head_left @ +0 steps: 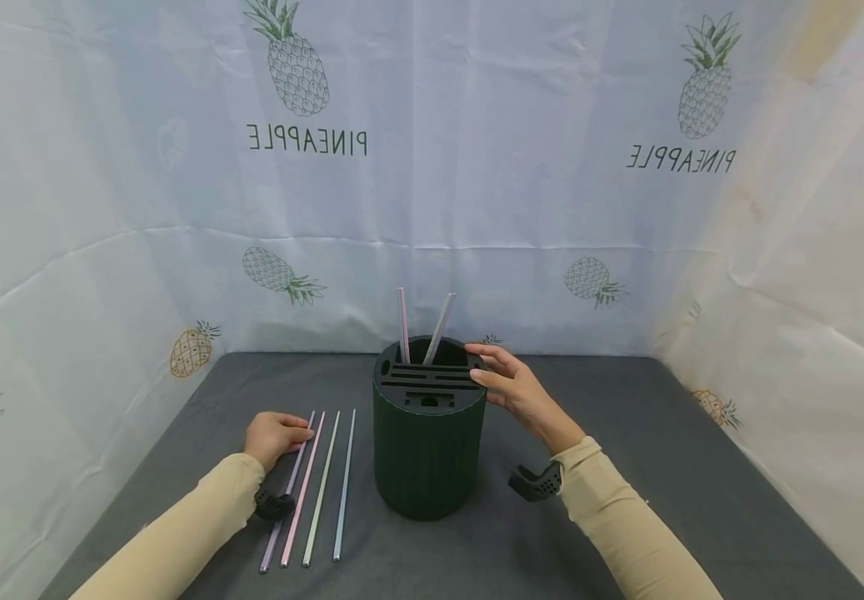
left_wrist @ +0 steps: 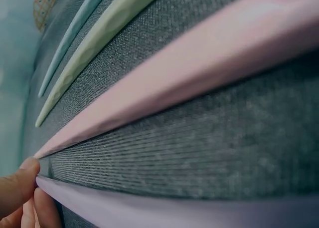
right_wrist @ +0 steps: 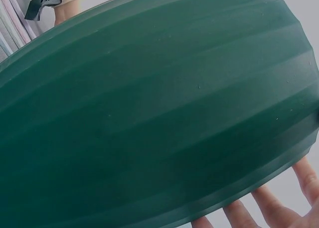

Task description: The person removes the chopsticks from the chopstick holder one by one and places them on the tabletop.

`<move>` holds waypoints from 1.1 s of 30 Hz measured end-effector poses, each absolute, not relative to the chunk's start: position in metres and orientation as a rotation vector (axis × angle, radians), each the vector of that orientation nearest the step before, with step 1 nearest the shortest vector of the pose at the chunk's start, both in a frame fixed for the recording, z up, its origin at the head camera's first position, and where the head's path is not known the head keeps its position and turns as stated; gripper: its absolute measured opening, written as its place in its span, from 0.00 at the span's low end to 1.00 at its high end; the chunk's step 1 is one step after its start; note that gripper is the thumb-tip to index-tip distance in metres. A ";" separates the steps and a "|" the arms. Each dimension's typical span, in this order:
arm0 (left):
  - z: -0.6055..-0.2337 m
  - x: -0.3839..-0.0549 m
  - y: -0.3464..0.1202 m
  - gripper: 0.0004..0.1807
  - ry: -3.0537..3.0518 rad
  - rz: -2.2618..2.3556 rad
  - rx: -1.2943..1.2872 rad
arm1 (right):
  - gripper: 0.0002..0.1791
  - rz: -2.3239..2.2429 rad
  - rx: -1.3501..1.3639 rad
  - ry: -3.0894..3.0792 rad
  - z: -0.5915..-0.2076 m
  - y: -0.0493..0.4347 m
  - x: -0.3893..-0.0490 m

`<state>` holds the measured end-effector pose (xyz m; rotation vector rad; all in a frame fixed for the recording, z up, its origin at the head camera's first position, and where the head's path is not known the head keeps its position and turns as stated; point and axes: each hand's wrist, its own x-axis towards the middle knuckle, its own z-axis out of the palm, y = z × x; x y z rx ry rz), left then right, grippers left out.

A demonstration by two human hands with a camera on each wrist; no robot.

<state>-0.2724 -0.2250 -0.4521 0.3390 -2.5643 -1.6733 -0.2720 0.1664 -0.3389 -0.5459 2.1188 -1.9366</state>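
Observation:
In the head view my left hand is at the far end of a purple chopstick lying on the table. The left wrist view shows thumb and fingers pinching its thin tip. To its right lie a pink chopstick, a pale green chopstick and a light blue chopstick, roughly parallel. My right hand rests against the right rim of a dark green ribbed utensil holder, fingers extended. Two chopsticks, one pink and one greyish-pink, stand in its rear opening.
The holder's black top has long slots and small holes in front of the rear opening. A dark grey cloth covers the table. White curtains with pineapple prints enclose the back and sides. Each wrist wears a black camera mount.

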 end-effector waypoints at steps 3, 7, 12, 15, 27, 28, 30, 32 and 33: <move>-0.451 -0.273 -0.224 0.13 -2.577 -1.649 0.335 | 0.30 -1.937 -0.556 2.115 -0.338 0.167 -0.271; -0.452 -0.275 -0.223 0.12 -2.612 -1.599 0.337 | 0.30 -1.937 -0.557 2.108 -0.338 0.167 -0.270; -0.452 -0.276 -0.223 0.11 -2.656 -1.526 0.337 | 0.30 -1.941 -0.544 2.115 -0.338 0.167 -0.270; -0.452 -0.276 -0.223 0.11 -2.683 -1.482 0.334 | 0.29 -1.941 -0.540 2.118 -0.338 0.167 -0.270; -0.448 -0.275 -0.221 0.11 -2.722 -1.461 0.338 | 0.29 -1.935 -0.544 2.120 -0.337 0.167 -0.270; -0.447 -0.275 -0.221 0.11 -2.722 -1.463 0.337 | 0.29 -1.934 -0.545 2.119 -0.337 0.167 -0.270; -0.446 -0.275 -0.221 0.11 -2.720 -1.477 0.346 | 0.29 -1.934 -0.543 2.118 -0.336 0.167 -0.270; -0.446 -0.273 -0.222 0.12 -2.711 -1.499 0.338 | 0.29 -1.934 -0.545 2.114 -0.337 0.167 -0.270; -0.445 -0.273 -0.222 0.12 -2.702 -1.517 0.330 | 0.29 -1.935 -0.543 2.112 -0.337 0.167 -0.270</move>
